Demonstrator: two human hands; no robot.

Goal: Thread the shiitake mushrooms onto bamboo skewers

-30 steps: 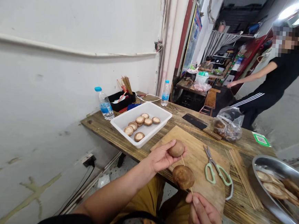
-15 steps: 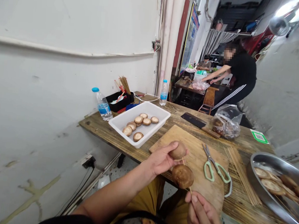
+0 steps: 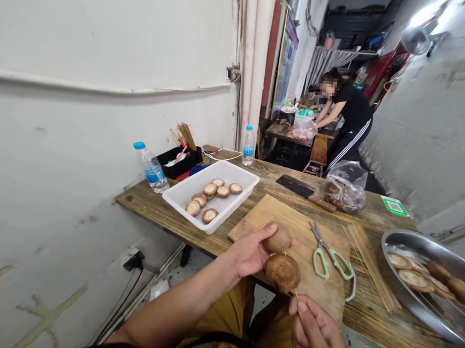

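Observation:
My left hand (image 3: 253, 249) is closed round a brown mushroom (image 3: 278, 238) above the near edge of the wooden cutting board (image 3: 267, 211). A thin skewer (image 3: 296, 293) runs into that mushroom and through a larger brown mushroom (image 3: 283, 273) below it. Between finger and thumb, my right hand (image 3: 314, 330) pinches the skewer's lower end. Several mushrooms (image 3: 223, 191), stem side up, lie in a white plastic tray (image 3: 235, 209) beyond my left hand. Green-handled scissors (image 3: 328, 254) rest on the board, to the right of the held mushrooms.
Loose skewers (image 3: 374, 268) lie right of the board, beside a steel basin (image 3: 388, 242) of skewered mushrooms. Behind stand a cleaver (image 3: 296, 186), a plastic bag (image 3: 346, 188) and two water bottles (image 3: 155, 170). A person in black (image 3: 352, 111) bends over another table.
The two mushrooms are closer together, with less bare skewer between them. My view has shifted slightly right. The person in the background has moved more upright.

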